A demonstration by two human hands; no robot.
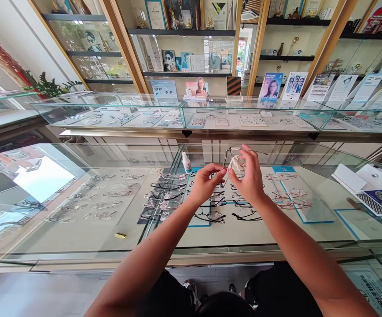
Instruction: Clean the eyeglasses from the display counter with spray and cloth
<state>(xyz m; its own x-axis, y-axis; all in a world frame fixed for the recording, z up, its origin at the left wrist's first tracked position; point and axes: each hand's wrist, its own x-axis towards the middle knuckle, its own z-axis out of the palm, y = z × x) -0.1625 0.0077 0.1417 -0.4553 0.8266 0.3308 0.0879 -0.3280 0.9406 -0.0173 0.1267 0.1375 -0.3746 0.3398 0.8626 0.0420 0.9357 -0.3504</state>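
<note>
My left hand [207,178] is closed in a pinch on a pair of eyeglasses [226,156] with a thin dark frame, held up above the glass counter. Close beside it, my right hand [248,176] has its thumb and fingers apart. One temple arm of the glasses runs behind the right fingers; whether they touch it I cannot tell. A crumpled whitish cloth [236,164] shows through the gap between the right thumb and fingers. Left of the hands stands a small white spray bottle [186,163].
Rows of eyeglasses [164,193] lie on display boards below the glass. A small yellow object [120,235] is at the left front. Open white and blue boxes [372,187] sit at the right. Behind runs another glass showcase [164,115] with advertising cards on top.
</note>
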